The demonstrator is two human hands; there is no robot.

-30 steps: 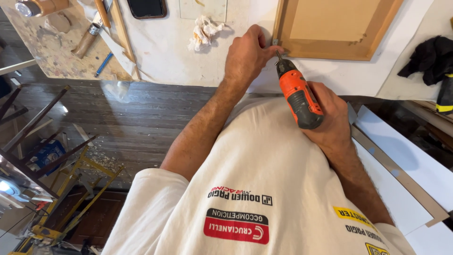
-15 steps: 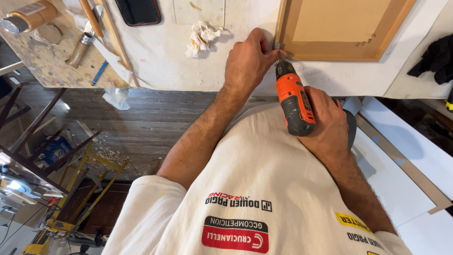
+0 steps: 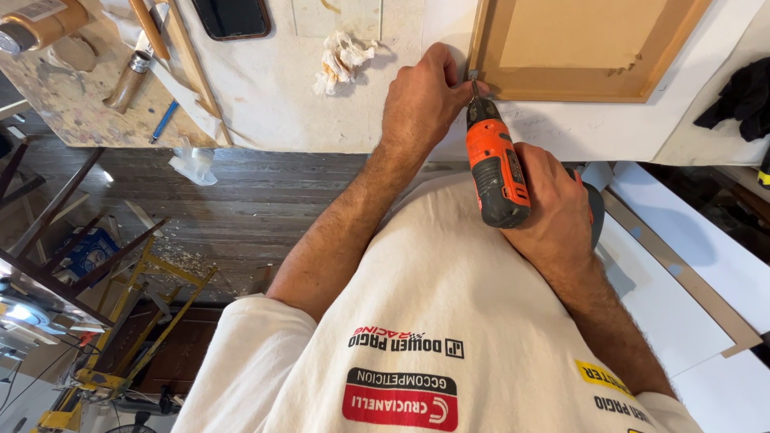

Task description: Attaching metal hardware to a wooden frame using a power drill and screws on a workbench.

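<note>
My right hand [image 3: 557, 212] grips the handle of an orange and grey cordless drill [image 3: 495, 164]. Its bit points up at the lower left corner of a shallow wooden frame [image 3: 561, 82] that lies on the white worktable [image 3: 281, 112]. My left hand [image 3: 423, 100] rests on the table beside that corner, with fingertips pinched at the drill bit's tip, apparently on a small fastener. The fastener itself is too small to make out.
A crumpled white rag [image 3: 343, 60] lies left of my left hand. A dark phone [image 3: 233, 16], a blue pen [image 3: 164, 120], a wood-handled tool [image 3: 128, 80] and wooden sticks lie at the far left. Black cloth [image 3: 742, 100] sits at the right. A yellow stand [image 3: 136, 321] stands on the floor.
Both hands and the drill have kept their place at the frame's corner. The view has shifted slightly, and the drill has tilted a little more upright.
</note>
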